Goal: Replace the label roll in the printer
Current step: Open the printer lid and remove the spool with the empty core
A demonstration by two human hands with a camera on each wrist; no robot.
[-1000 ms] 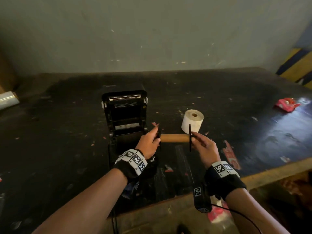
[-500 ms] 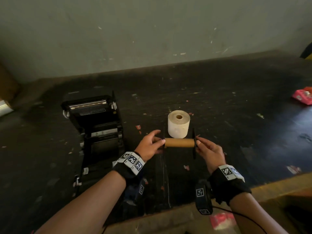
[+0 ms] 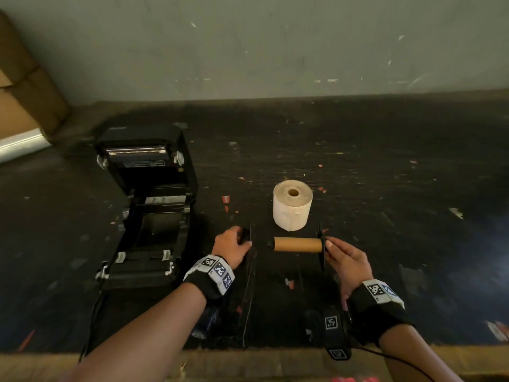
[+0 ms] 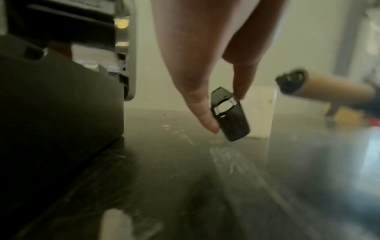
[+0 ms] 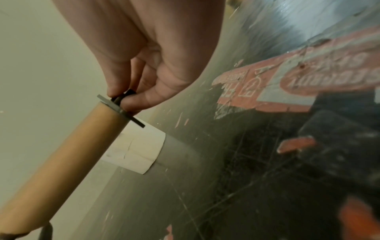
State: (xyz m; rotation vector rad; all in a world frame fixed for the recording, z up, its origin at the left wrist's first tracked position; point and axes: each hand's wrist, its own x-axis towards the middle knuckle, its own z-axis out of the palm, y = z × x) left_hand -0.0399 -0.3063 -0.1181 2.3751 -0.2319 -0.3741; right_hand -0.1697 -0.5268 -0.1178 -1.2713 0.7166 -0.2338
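Head view, from the left: I see the printer (image 3: 148,205) sitting on the dark desk (image 3: 385,161) with its lid swung up and its roll bay exposed. Just right of it my left hand (image 3: 231,248) pinches a small black end cap (image 4: 229,113) between thumb and fingertip, held clear of the empty cardboard core (image 3: 298,244); the left wrist view shows the cap tilted above the desk. The core lies level in the air between my hands, a black spindle tip showing at its left end. Behind it, well apart from the printer, the fresh white label roll (image 3: 292,205) stands on end on the desk. At the right, my right hand (image 3: 347,260) pinches the spindle's stub beside the black flange (image 3: 320,244) against the core's right end
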